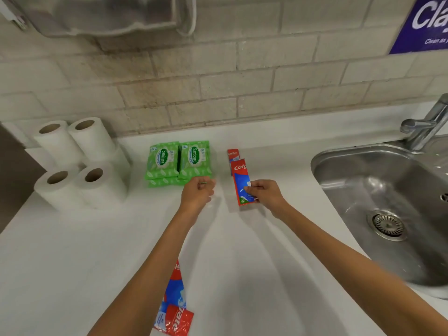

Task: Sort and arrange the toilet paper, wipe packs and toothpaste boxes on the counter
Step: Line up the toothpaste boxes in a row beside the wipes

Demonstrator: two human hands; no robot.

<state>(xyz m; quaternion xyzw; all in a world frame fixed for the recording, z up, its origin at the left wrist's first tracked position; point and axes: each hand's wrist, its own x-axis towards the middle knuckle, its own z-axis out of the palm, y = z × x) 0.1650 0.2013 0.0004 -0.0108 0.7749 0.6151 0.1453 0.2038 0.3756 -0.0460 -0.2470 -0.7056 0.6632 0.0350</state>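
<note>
Head view: right hand fingers pinch toothpaste box; left hand fingers loosely curled, empty.

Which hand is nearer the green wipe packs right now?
Left. The left hand sits at the near right corner of the wipe packs, about touching them. The right hand is farther right, gripping a toothpaste box.

Green wipe packs, white rolls

Rolls left, green packs beside, toothpaste boxes right.
</note>
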